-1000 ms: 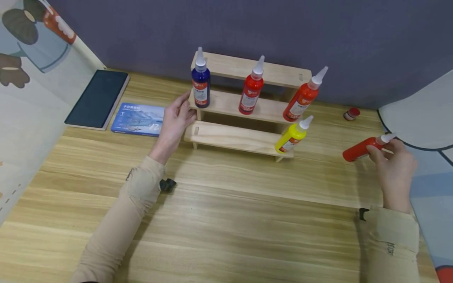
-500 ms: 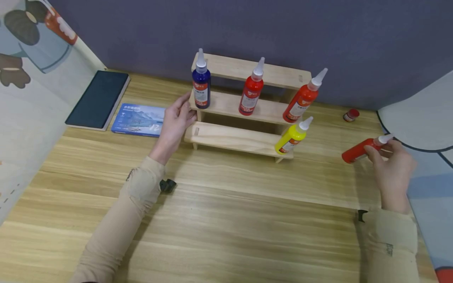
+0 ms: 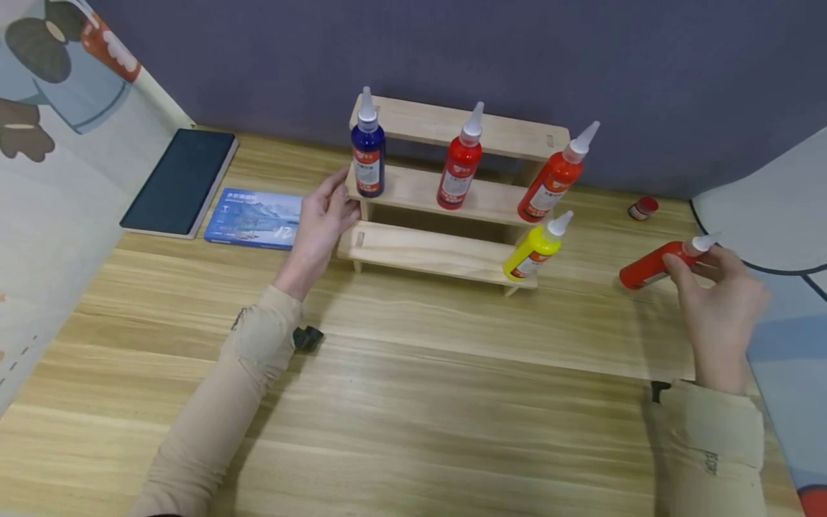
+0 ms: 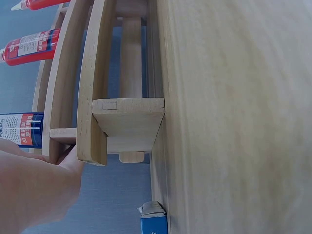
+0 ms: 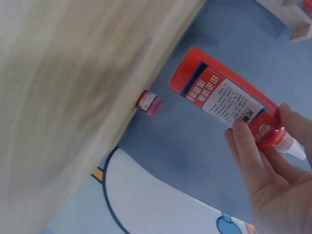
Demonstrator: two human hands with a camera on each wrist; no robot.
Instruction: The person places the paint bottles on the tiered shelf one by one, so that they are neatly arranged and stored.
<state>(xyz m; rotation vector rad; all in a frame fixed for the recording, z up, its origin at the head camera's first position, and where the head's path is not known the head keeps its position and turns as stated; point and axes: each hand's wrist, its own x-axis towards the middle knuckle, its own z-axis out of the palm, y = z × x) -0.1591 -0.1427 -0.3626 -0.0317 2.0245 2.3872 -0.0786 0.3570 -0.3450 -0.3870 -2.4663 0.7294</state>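
My right hand (image 3: 723, 298) pinches a red paint bottle (image 3: 652, 267) near its shoulder, at the right side of the table. The bottle tilts, its white nozzle toward the palm; its printed label (image 5: 229, 102) shows in the right wrist view. My left hand (image 3: 321, 219) grips the left end of a three-tier wooden rack (image 3: 426, 250), its fingers at the middle tier. On that tier stand a blue paint bottle (image 3: 368, 159) and two red ones, a middle red bottle (image 3: 459, 172) and a right red bottle (image 3: 551, 185). A yellow bottle (image 3: 533, 253) stands at the bottom tier's right end.
Behind the right hand sits a small red-lidded jar (image 3: 642, 208). A dark notebook (image 3: 179, 183) and a blue box with a mountain picture (image 3: 253, 219) lie to the left of the rack. The grey-blue wall panel (image 3: 426, 50) rises behind the rack.
The red bottle in my right hand has shifted slightly up and left and leans a little flatter. My left hand and the rack have stayed in place.
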